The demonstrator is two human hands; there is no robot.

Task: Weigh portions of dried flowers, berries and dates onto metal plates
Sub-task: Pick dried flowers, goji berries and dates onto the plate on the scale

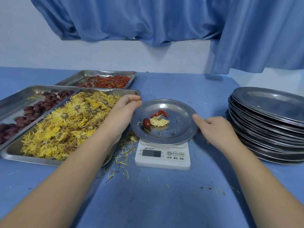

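A round metal plate (177, 129) rests on a white digital scale (162, 155). On the plate lie a dark red date (146, 123), a pale dried flower (159, 121) and several red berries (158, 113). My left hand (126, 109) grips the plate's left rim. My right hand (213, 129) holds the right rim, thumb on top. Left of the scale stand a tray of yellow dried flowers (65, 124), a tray of dates (26, 112) and a tray of berries (107, 81).
A tall stack of metal plates (269, 124) stands at the right. Loose yellow petals (121, 155) are scattered on the blue table in front of the flower tray. A blue curtain (164, 18) hangs along the white wall behind.
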